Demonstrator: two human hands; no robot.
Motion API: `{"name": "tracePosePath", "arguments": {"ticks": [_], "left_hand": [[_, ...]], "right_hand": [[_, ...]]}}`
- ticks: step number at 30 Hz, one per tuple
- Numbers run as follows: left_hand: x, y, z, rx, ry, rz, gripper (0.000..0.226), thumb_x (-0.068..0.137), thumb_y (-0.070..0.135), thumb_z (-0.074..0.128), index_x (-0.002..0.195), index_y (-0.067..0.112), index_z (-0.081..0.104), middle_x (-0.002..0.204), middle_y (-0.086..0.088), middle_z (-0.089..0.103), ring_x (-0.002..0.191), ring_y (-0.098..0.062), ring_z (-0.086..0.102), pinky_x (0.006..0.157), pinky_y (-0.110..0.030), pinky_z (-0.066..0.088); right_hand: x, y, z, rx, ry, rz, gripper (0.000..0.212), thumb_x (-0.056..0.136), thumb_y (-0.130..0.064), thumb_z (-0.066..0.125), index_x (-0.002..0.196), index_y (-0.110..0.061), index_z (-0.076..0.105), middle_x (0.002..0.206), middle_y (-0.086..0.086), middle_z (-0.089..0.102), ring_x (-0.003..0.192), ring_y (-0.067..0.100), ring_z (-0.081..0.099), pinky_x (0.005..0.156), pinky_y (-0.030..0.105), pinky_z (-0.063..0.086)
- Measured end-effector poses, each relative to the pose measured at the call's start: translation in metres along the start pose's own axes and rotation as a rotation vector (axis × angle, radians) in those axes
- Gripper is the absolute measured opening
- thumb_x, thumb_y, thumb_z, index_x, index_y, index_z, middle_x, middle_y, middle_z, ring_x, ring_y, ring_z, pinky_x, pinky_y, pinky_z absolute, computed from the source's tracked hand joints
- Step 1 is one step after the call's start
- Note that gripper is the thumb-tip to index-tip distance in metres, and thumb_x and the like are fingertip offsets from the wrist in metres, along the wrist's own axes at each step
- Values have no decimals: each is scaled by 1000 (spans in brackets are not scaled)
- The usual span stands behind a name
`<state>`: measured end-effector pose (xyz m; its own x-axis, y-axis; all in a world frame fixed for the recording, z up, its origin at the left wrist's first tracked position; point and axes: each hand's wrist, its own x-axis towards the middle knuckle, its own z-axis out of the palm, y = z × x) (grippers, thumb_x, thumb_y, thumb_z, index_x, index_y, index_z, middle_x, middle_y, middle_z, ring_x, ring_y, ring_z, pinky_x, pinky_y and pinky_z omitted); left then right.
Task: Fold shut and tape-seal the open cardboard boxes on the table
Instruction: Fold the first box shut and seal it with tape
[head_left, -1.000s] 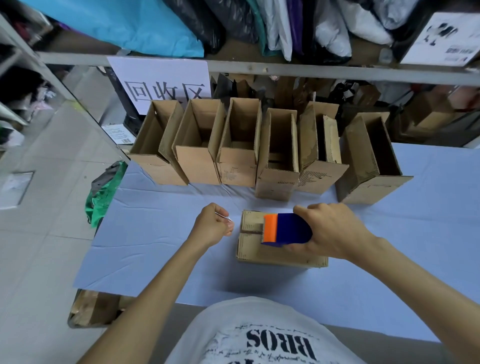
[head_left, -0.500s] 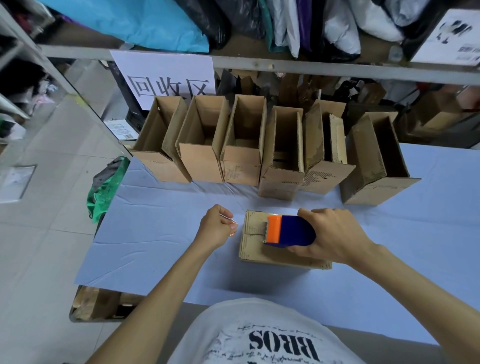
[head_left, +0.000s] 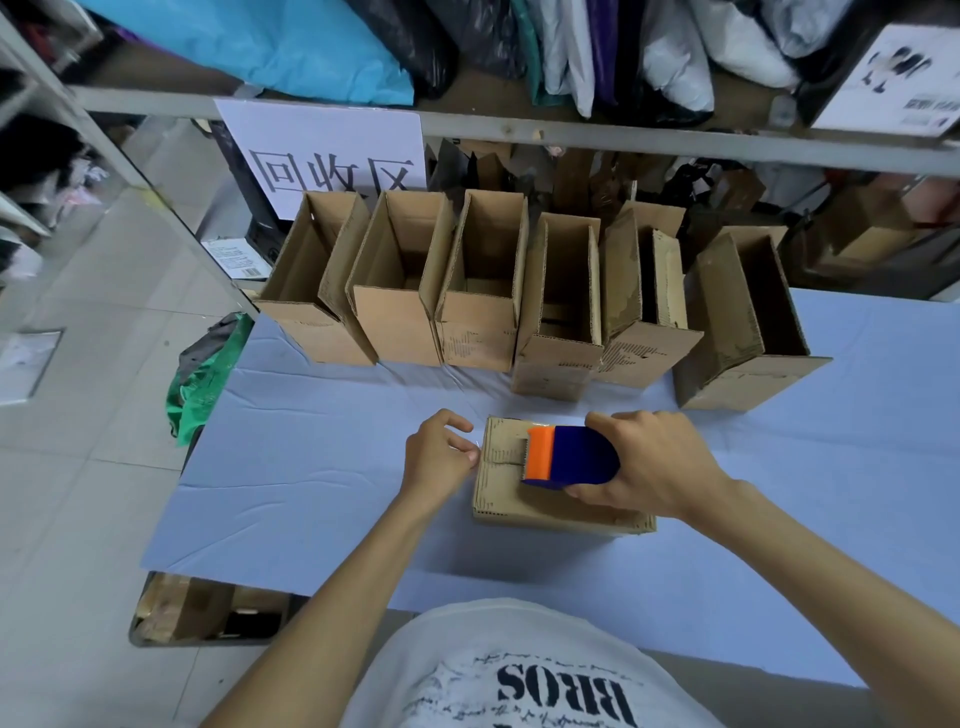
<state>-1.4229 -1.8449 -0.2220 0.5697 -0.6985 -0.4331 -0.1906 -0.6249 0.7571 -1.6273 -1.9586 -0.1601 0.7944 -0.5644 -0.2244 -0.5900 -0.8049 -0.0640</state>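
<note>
A small cardboard box lies on the blue table with its flaps folded shut. My right hand grips a blue and orange tape dispenser that sits on top of the box. Just off the box's left end, my left hand pinches the free end of clear tape. Several open cardboard boxes stand in a row along the far side of the table.
A metal shelf rail with a white paper sign runs behind the box row, with bags stacked above it. A green bag hangs off the table's left edge. Flat cardboard lies under the table at the front left.
The dispenser and my right hand have stayed on the box, shifting slightly right. My left hand still pinches the tape end at the box's left end.
</note>
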Motion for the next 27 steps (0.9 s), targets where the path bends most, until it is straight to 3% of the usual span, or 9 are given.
{"name": "tracePosePath", "arguments": {"ticks": [3, 8, 10, 12, 14, 16, 20, 24, 27], "left_hand": [[-5, 2, 4, 98, 1, 71, 25, 87, -4, 56, 105, 13, 61, 81, -1, 63, 79, -19, 62, 64, -24, 47], [-8, -1, 10, 126, 26, 70, 26, 92, 2, 54, 114, 12, 64, 94, -4, 66, 87, -20, 62, 73, -24, 45], [-8, -1, 12, 123, 17, 46, 31, 93, 5, 55, 122, 12, 63, 109, -9, 69, 96, -21, 63, 80, -27, 47], [-8, -4, 12, 117, -20, 16, 41, 93, 9, 60, 133, 14, 57, 131, -7, 61, 116, -24, 58, 98, -33, 47], [-9, -10, 11, 117, -76, -12, 52, 89, 8, 65, 139, 15, 51, 141, -7, 53, 127, -27, 51, 106, -40, 43], [-10, -16, 11, 78, -51, -38, 50, 85, 6, 69, 133, 12, 55, 133, -9, 57, 119, -27, 57, 99, -36, 47], [-20, -4, 11, -10, 125, -15, 11, 92, 20, 63, 99, 13, 65, 99, -2, 68, 91, -17, 63, 76, -27, 48], [-23, 14, 19, 161, 46, 29, 30, 88, 39, 68, 86, 9, 65, 78, 2, 62, 79, -17, 58, 71, -34, 47], [-18, 14, 21, 279, 53, 26, 49, 85, 36, 73, 56, 10, 42, 53, -1, 42, 55, -20, 39, 51, -31, 26]], "right_hand": [[4, 0, -1, 26, -16, -5, 69, 71, -80, 52, 115, -27, 49, 107, -6, 67, 92, 18, 63, 74, 32, 54], [5, -1, -2, 56, -23, -28, 69, 74, -78, 54, 120, -27, 48, 114, -7, 66, 98, 16, 63, 77, 28, 54], [4, -1, -3, 58, -16, -29, 69, 73, -79, 54, 119, -27, 48, 113, -7, 66, 97, 16, 63, 76, 27, 54], [3, -2, -3, 61, -12, -30, 68, 73, -79, 53, 118, -28, 48, 114, -7, 66, 98, 15, 63, 76, 26, 53], [2, -2, -4, 69, -19, -29, 68, 74, -78, 53, 120, -28, 48, 116, -8, 65, 100, 15, 62, 77, 24, 53], [1, -1, -6, 78, -26, -26, 69, 74, -78, 53, 122, -28, 47, 117, -8, 65, 102, 15, 62, 78, 24, 53], [1, -2, -3, 46, -21, -27, 70, 74, -80, 51, 118, -26, 46, 114, -6, 66, 97, 17, 62, 76, 28, 54], [4, -4, -3, -17, -23, -16, 72, 72, -84, 47, 114, -26, 43, 110, -4, 66, 92, 18, 62, 71, 27, 53], [7, -6, -3, -16, -33, -24, 72, 74, -83, 46, 117, -26, 44, 112, -4, 65, 94, 18, 62, 71, 26, 53]]}}
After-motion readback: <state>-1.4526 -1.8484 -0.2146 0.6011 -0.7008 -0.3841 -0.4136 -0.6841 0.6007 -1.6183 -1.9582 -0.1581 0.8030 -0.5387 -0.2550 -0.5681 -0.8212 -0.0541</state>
